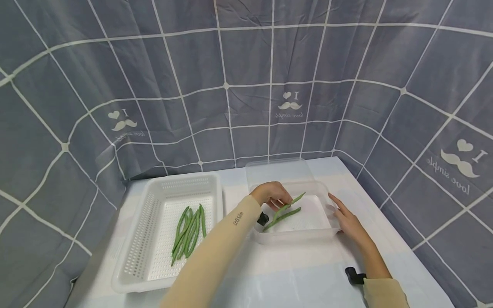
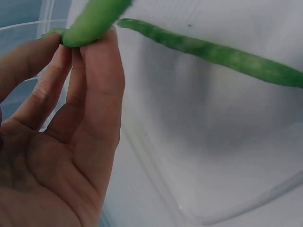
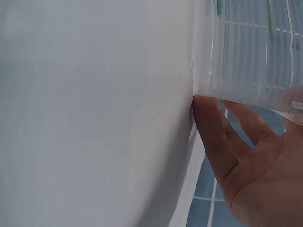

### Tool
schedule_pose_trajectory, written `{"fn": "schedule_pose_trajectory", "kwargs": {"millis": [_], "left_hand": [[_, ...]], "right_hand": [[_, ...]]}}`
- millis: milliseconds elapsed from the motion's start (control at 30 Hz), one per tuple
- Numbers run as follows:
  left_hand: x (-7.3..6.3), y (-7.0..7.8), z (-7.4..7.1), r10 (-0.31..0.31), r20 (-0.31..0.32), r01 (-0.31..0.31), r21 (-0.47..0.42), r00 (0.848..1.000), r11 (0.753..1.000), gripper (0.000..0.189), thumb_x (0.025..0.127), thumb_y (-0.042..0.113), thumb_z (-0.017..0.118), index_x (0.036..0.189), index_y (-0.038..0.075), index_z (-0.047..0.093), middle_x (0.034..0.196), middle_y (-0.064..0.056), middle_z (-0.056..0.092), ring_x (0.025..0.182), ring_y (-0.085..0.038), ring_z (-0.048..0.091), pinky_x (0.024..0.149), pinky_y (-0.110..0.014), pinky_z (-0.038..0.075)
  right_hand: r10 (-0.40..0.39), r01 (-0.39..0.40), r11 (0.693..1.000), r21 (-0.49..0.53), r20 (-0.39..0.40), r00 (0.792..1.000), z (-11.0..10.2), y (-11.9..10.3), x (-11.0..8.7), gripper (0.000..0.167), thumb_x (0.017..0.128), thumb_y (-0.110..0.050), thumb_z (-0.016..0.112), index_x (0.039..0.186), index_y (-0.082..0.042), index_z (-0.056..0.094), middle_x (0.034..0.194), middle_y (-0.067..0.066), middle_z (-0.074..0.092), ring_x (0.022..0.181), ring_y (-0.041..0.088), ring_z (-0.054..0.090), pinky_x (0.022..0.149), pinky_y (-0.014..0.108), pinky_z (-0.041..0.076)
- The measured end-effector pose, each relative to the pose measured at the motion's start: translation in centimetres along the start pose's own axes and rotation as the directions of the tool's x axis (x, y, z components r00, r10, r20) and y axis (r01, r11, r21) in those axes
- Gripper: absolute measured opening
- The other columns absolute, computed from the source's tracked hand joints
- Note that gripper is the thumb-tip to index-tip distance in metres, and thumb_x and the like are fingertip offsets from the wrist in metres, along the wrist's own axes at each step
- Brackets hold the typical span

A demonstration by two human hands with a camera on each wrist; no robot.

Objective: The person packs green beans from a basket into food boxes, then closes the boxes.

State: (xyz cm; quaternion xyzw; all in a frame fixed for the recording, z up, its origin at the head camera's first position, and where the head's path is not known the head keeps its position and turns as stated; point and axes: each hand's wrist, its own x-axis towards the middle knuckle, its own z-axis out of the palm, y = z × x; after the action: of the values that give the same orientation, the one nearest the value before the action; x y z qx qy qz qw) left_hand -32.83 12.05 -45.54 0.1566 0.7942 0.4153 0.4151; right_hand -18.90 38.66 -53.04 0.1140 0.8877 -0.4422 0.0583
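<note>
Head camera is looking forward and down from above at the table (image 1: 308,265), taking in both trays. Left wrist camera is sitting very close over the clear container (image 2: 213,142). Right wrist camera is pressing close against that container's outer wall; all three views are sharing it.

White table (image 1: 300,265) with perforated white basket (image 1: 142,239) beside clear plastic container (image 1: 296,233) and its lid (image 1: 277,169)

White basket (image 1: 142,239) holds perhaps six beans (image 1: 188,229).
</note>
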Motion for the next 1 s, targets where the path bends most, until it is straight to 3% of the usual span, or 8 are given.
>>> {"fn": "schedule_pose_trajectory", "kwargs": {"millis": [200,400,600,733,867,1000], "left_hand": [[0.4,-0.4,0.9,-0.055,-0.026,0.056,0.063,0.998,0.996,0.018,0.100,0.012,0.071,0.114,0.005,0.081,0.098,-0.005,0.075,0.088,-0.017,0.072,0.081,-0.034,0.067],[0.2,-1.0,1.3,-0.070,-0.041,0.074,0.101,0.997,0.992,0.019,0.100,0.011,0.071,0.114,0.001,0.079,0.096,-0.006,0.074,0.086,-0.018,0.071,0.081,-0.035,0.067],[-0.1,-1.7,1.6,-0.100,-0.052,0.104,0.074,0.994,0.992,0.016,0.100,0.011,0.072,0.109,0.000,0.080,0.101,-0.012,0.077,0.094,-0.024,0.075,0.088,-0.040,0.068],[-0.3,-2.0,1.8,-0.087,-0.053,0.090,0.067,0.995,0.994,0.018,0.100,0.012,0.073,0.109,-0.001,0.080,0.106,-0.015,0.079,0.099,-0.025,0.077,0.091,-0.043,0.067],[-0.4,-2.0,1.7,-0.074,-0.060,0.078,0.062,0.995,0.995,0.018,0.100,0.013,0.073,0.110,-0.001,0.079,0.104,-0.014,0.078,0.097,-0.026,0.077,0.093,-0.043,0.067],[-0.5,-2.0,1.4,-0.042,-0.053,0.042,0.009,0.998,0.999,0.020,0.101,0.011,0.071,0.114,-0.001,0.079,0.107,-0.014,0.078,0.103,-0.029,0.077,0.094,-0.045,0.066]], "right_hand": [[-0.003,0.003,1.000,0.001,-0.001,1.000,0.1,-0.3,0.1,0.062,0.111,-0.026,0.027,0.172,-0.031,0.015,0.175,0.027,0.016,0.150,0.059,0.034,0.071,0.033,0.056],[0.004,-0.004,1.000,-0.005,0.001,1.000,0.2,-0.5,0.0,0.061,0.112,-0.027,0.027,0.172,-0.031,0.015,0.175,0.027,0.017,0.150,0.059,0.034,0.071,0.033,0.056],[-0.009,0.009,1.000,-0.007,0.004,1.000,0.2,-0.4,0.0,0.062,0.112,-0.025,0.029,0.172,-0.030,0.015,0.175,0.028,0.016,0.152,0.062,0.029,0.073,0.039,0.060],[-0.015,0.015,1.000,-0.006,0.007,1.000,0.1,-0.2,-0.1,0.064,0.111,-0.023,0.030,0.172,-0.030,0.014,0.175,0.029,0.015,0.151,0.064,0.029,0.075,0.042,0.062],[-0.005,0.005,1.000,-0.011,0.001,1.000,0.1,-0.1,-0.2,0.064,0.111,-0.023,0.029,0.172,-0.030,0.013,0.174,0.030,0.018,0.146,0.063,0.038,0.072,0.039,0.061],[-0.005,0.005,1.000,-0.014,0.001,1.000,0.0,0.1,-0.2,0.063,0.111,-0.024,0.028,0.172,-0.030,0.013,0.173,0.031,0.020,0.143,0.061,0.043,0.072,0.038,0.060]]}}
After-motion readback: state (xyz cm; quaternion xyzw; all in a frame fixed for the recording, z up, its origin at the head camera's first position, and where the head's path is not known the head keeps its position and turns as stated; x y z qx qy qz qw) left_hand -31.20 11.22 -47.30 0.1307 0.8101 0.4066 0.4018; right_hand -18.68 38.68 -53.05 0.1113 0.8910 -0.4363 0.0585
